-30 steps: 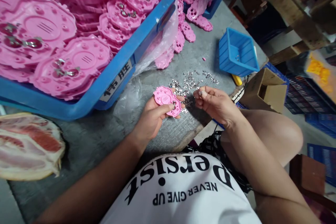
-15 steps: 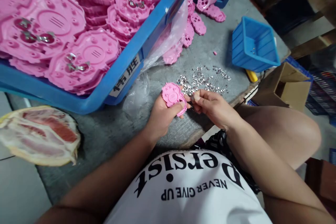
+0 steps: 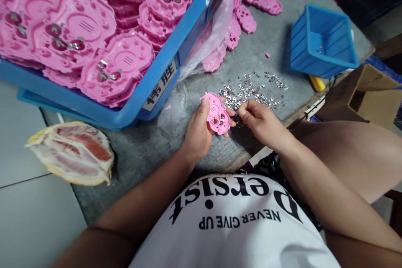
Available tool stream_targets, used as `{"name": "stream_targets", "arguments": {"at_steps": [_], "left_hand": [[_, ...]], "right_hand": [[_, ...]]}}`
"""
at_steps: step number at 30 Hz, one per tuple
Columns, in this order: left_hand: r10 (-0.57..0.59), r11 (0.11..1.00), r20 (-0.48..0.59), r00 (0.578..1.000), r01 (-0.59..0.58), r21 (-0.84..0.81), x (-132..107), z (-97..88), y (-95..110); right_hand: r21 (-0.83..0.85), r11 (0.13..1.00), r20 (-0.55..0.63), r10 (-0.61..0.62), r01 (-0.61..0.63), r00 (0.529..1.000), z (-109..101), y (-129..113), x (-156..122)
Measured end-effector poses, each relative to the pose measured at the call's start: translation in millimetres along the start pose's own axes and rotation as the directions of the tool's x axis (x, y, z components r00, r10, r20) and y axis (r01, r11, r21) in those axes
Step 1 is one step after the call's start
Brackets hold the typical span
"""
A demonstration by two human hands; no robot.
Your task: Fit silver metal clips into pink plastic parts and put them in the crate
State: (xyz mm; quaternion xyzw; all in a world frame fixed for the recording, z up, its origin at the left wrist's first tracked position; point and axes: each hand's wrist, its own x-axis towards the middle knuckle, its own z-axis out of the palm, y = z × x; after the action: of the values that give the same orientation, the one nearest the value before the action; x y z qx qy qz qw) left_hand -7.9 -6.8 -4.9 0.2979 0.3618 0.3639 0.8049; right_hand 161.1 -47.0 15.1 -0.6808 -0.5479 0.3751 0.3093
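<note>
My left hand (image 3: pixel 198 134) grips a small pink plastic part (image 3: pixel 216 113), thumb along its left side, with shiny metal clips set in its lower end. My right hand (image 3: pixel 260 123) is just right of the part, fingers pinched together near its edge; what they hold is too small to make out. Behind both hands a scatter of small silver metal pieces (image 3: pixel 253 90) lies on the grey table (image 3: pixel 132 155).
A big blue crate (image 3: pixel 147 92) of pink plastic parts fills the upper left, some fitted with metal clips. Loose pink parts (image 3: pixel 232 37) lie on clear plastic by it. A small blue bin (image 3: pixel 323 42) stands at right, a cardboard box (image 3: pixel 377 96) beyond. A peeled pomelo (image 3: pixel 73 150) lies left.
The view has shifted, so everything sits further right in frame. My right hand came in to the pink part and now rests beside it. The part has turned more upright in my left hand.
</note>
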Motion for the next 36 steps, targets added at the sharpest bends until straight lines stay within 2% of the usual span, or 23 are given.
{"name": "stream_targets", "arguments": {"at_steps": [3, 5, 9, 12, 14, 17, 19, 23, 26, 28, 31, 36], "left_hand": [[0.018, 0.999, -0.003, 1.000, -0.018, -0.040, 0.7, -0.9, 1.7], [0.043, 0.996, -0.007, 0.999, -0.043, -0.073, 1.4, -1.4, 3.4], [0.093, 0.989, -0.053, 0.994, -0.098, -0.113, 2.7, -1.6, 7.4], [0.110, 0.984, -0.072, 0.991, -0.119, -0.131, 3.1, -1.5, 9.0], [0.121, 0.982, -0.068, 0.990, -0.130, -0.137, 3.3, -2.0, 9.0], [0.118, 0.983, -0.075, 0.990, -0.127, -0.133, 4.2, -3.3, 8.7], [0.116, 0.985, -0.082, 0.990, -0.126, -0.122, 5.0, -4.2, 8.7], [0.127, 0.987, -0.091, 0.988, -0.135, -0.085, 6.2, -5.1, 8.8], [0.130, 0.988, -0.094, 0.987, -0.136, -0.068, 6.4, -5.0, 8.1], [0.125, 0.989, -0.092, 0.988, -0.131, -0.068, 6.3, -4.9, 7.7], [0.093, 0.992, -0.100, 0.991, -0.100, -0.070, 5.8, -4.5, 7.7], [0.095, 0.991, -0.110, 0.989, -0.104, -0.080, 4.7, -2.7, 8.7]], "right_hand": [[-0.169, 0.985, -0.095, -0.058, 0.041, 0.994, -6.9, 5.3, 4.4], [-0.268, 0.963, -0.139, -0.065, 0.026, 0.988, -11.6, 11.6, 8.2], [-0.540, 0.841, -0.268, -0.118, -0.047, 0.956, -15.4, 28.6, 15.3], [-0.670, 0.739, -0.269, -0.162, -0.064, 0.950, -16.1, 37.1, 17.2], [-0.708, 0.705, -0.261, -0.197, -0.049, 0.945, -17.9, 37.6, 16.0], [-0.725, 0.689, -0.228, -0.256, 0.012, 0.939, -23.8, 33.3, 10.4], [-0.724, 0.689, -0.203, -0.252, 0.028, 0.946, -30.0, 30.4, 5.0], [-0.711, 0.699, -0.184, -0.083, -0.074, 0.980, -44.4, 27.3, -6.5], [-0.640, 0.756, -0.143, 0.058, -0.137, 0.988, -49.6, 25.4, -13.2], [-0.591, 0.796, -0.100, 0.090, -0.132, 0.991, -48.2, 25.3, -16.2], [-0.553, 0.827, -0.079, 0.069, -0.101, 0.994, -41.9, 28.1, -18.5], [-0.537, 0.843, -0.075, -0.039, -0.008, 0.996, -28.0, 32.5, -19.4]]}}
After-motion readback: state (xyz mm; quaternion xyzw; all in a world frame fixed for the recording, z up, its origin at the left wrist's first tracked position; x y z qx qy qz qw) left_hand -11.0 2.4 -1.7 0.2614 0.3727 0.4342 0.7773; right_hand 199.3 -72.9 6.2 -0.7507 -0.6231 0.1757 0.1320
